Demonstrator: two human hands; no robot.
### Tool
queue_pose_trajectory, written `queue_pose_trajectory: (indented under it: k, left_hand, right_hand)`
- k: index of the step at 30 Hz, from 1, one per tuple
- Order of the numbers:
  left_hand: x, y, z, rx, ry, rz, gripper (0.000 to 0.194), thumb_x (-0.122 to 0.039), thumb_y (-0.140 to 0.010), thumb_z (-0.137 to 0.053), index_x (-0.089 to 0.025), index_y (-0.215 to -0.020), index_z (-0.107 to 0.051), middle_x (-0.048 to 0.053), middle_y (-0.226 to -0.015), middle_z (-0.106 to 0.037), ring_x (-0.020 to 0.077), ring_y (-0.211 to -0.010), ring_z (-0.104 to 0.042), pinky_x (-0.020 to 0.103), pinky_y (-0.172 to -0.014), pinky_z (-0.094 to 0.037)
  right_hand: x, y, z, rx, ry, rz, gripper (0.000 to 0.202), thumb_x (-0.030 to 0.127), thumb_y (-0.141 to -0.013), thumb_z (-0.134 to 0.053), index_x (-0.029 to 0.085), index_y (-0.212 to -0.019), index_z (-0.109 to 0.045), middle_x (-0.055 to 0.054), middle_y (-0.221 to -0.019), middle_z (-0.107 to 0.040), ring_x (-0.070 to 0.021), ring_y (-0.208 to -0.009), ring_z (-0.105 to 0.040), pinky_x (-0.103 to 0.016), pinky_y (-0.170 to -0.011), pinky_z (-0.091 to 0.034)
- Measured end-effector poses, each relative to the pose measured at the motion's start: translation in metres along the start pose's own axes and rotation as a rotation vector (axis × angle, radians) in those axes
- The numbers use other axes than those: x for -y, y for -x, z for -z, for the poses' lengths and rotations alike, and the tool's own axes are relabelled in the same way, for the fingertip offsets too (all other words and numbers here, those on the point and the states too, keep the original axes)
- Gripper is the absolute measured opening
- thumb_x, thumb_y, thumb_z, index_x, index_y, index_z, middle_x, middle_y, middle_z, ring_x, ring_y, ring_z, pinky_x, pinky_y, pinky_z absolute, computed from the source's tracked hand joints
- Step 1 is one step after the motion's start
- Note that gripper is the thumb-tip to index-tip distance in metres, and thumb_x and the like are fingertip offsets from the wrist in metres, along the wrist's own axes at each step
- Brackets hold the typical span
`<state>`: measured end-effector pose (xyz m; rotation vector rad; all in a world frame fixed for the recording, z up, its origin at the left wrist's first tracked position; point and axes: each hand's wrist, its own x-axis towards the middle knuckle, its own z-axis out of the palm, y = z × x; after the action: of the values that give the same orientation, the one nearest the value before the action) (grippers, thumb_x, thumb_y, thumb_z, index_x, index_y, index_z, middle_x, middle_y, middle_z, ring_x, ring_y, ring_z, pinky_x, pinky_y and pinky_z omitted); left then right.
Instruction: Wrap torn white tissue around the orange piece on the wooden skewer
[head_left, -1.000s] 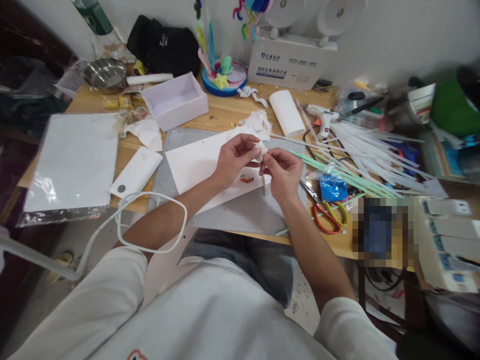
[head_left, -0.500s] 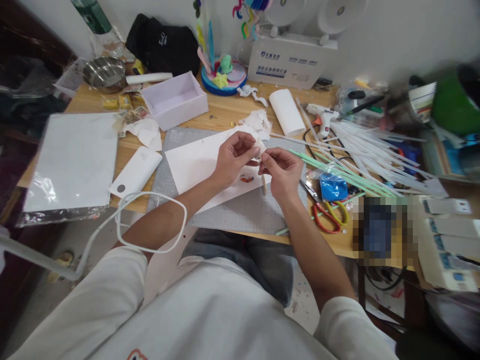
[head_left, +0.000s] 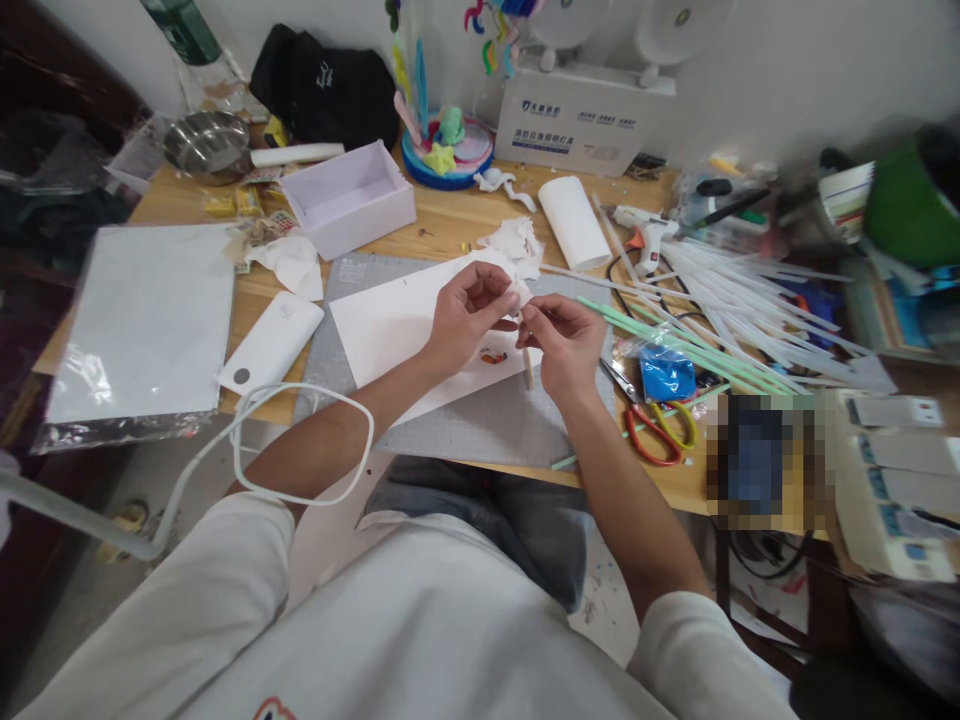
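Looks partway through, with handwork on a small white piece (head_left: 520,292) yet to finish; caught between the fingertips of both hands, above the far edge of a white sheet (head_left: 390,320), not set down; left hand (head_left: 469,315) pinching one side with thumb and fingers; right hand (head_left: 566,340) closed in a fingertip pinch at the other side, just beside; exact shape of the piece hidden by fingers, so impossible to tell how nearly complete.

On the sheet, a small orange-and-dark figure (head_left: 493,355) already in place, too small to make out; beside it a thin tan stick (head_left: 529,370), held or lying, cannot tell; underneath, a gray cutting mat (head_left: 465,430); to the right, scissors (head_left: 651,435) and a white glue gun (head_left: 651,240), both out of hand.

As for writing: on the white carton (head_left: 585,120) at the back, blue Chinese print, legible as 消防应急照明灯具, with a shield logo and a brand line ending in 消防, first characters uncertain; on the black bag (head_left: 322,90), pale cursive lettering, not readable; on the white power bank (head_left: 271,343), faint marks, likewise unreadable.
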<state>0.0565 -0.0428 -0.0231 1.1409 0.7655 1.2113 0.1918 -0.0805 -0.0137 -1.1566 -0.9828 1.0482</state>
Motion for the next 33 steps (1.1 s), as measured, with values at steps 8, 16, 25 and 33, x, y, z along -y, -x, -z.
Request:
queue_pose_trajectory:
  k: [8, 16, 25, 33]
  left_hand:
    - [-0.0001, 0.0001, 0.0003, -0.008, -0.009, 0.007, 0.043, -0.048, -0.076, -0.085, -0.022, -0.094, -0.057, -0.004, -0.082, -0.061, 0.0093, -0.074, -0.064, 0.020, -0.065, -0.061]
    - [-0.0003, -0.0002, -0.0006, 0.002, 0.012, -0.005, 0.045, -0.050, -0.074, -0.087, -0.021, -0.094, -0.058, -0.004, -0.082, -0.062, 0.0098, -0.074, -0.065, 0.021, -0.064, -0.061]
    - [0.0011, -0.0001, 0.0000, -0.014, -0.015, -0.012, 0.043, -0.049, -0.076, -0.085, -0.022, -0.094, -0.058, -0.003, -0.083, -0.062, 0.0095, -0.075, -0.065, 0.021, -0.065, -0.062]
    - [-0.0023, 0.0002, -0.0007, -0.012, 0.045, 0.010, 0.044, -0.047, -0.072, -0.087, -0.020, -0.090, -0.057, -0.004, -0.081, -0.059, 0.0079, -0.072, -0.062, 0.019, -0.063, -0.061]
  right_hand:
    - [-0.0014, -0.0003, 0.0000, -0.008, 0.008, 0.002, 0.022, 0.043, -0.073, -0.080, 0.024, -0.075, -0.071, 0.008, -0.056, -0.061, -0.0064, -0.046, -0.054, -0.023, -0.049, -0.050]
    - [-0.0011, 0.0000, -0.0002, -0.007, -0.026, -0.004, 0.021, 0.042, -0.072, -0.081, 0.023, -0.073, -0.071, 0.007, -0.055, -0.061, -0.0064, -0.045, -0.054, -0.022, -0.048, -0.049]
    - [-0.0039, -0.0012, 0.0002, -0.011, 0.010, 0.006, 0.024, 0.045, -0.072, -0.081, 0.023, -0.074, -0.071, 0.008, -0.055, -0.061, -0.0061, -0.045, -0.053, -0.022, -0.048, -0.049]
    - [-0.0062, -0.0010, 0.0007, 0.013, -0.013, -0.001, 0.021, 0.042, -0.074, -0.081, 0.022, -0.075, -0.072, 0.007, -0.055, -0.061, -0.0060, -0.046, -0.054, -0.021, -0.049, -0.049]
